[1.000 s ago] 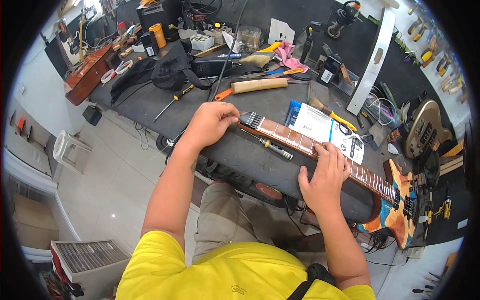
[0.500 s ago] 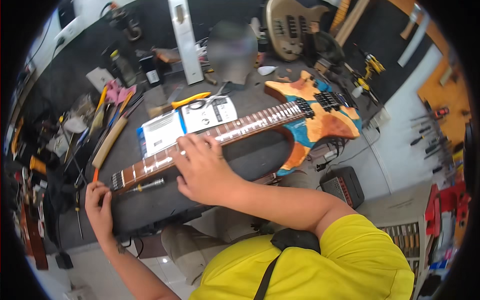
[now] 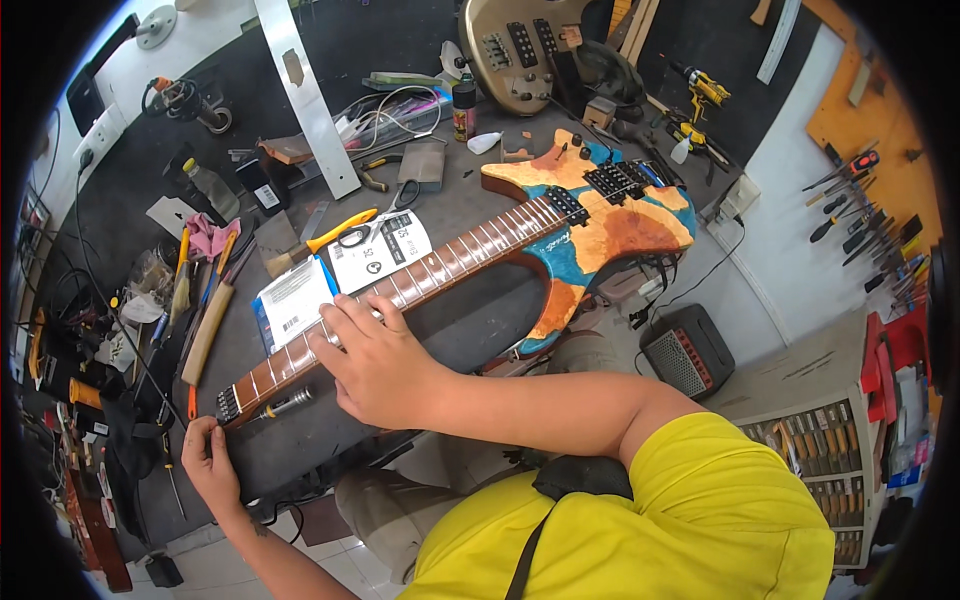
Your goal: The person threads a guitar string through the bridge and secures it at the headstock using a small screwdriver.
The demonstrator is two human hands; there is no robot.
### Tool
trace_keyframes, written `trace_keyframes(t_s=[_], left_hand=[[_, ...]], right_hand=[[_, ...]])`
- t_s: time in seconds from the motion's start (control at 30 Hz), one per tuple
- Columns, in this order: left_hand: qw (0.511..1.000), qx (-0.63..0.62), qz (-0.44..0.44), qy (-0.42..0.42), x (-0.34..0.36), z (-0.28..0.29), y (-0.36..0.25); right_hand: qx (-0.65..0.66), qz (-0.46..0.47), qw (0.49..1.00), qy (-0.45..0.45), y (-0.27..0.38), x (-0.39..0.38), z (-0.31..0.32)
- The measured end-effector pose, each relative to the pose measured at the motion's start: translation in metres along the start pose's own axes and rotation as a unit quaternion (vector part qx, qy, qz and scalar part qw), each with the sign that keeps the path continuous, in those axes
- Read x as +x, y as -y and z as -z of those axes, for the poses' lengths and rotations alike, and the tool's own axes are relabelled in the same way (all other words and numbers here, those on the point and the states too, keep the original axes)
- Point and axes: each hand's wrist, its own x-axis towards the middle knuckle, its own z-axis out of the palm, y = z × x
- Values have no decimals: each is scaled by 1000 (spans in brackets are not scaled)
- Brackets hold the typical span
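An electric guitar (image 3: 630,222) with a blue, tan and orange body lies face up across the dark workbench, its neck pointing to the lower left. Over the fretboard (image 3: 436,270), my right hand (image 3: 385,370) rests with fingers stretched out and touching it, its thumb by the near edge. My left hand (image 3: 210,468) is at the neck's far-left end, beside the black string-lock headpiece (image 3: 228,404). Its fingers are curled; anything in them is too small or hidden to make out. A metal screwdriver-like tool (image 3: 287,402) lies just below the neck.
Flat string packets (image 3: 292,303) and yellow-handled scissors (image 3: 340,230) lie beyond the neck. Brushes and a wooden handle (image 3: 208,334) crowd the left. A gold guitar body (image 3: 520,60), a spray can (image 3: 464,108) and a drill (image 3: 700,88) sit behind. A small amplifier (image 3: 688,350) stands to the right.
The view has shifted, so the guitar and bench appear lower and further left. Both hands keep about the same places on the guitar neck.
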Motion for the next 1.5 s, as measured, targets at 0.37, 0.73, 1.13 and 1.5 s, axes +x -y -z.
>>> trace_keyframes(t_s=[0.37, 0.73, 1.13, 1.5], left_hand=[[1000, -15, 8, -15, -1, -4, -2], [1000, -13, 13, -11, -2, -3, 1], [1000, -13, 24, -2, -1, 0, 0], [999, -22, 27, -8, -2, -1, 2]], right_hand=[[-2, 7, 1000, -14, -1, 1, 0], [-8, 13, 1000, -20, -2, 0, -1], [-5, 13, 1000, -19, 0, 1, 0], [1, 2, 1000, -15, 1, 1, -1]])
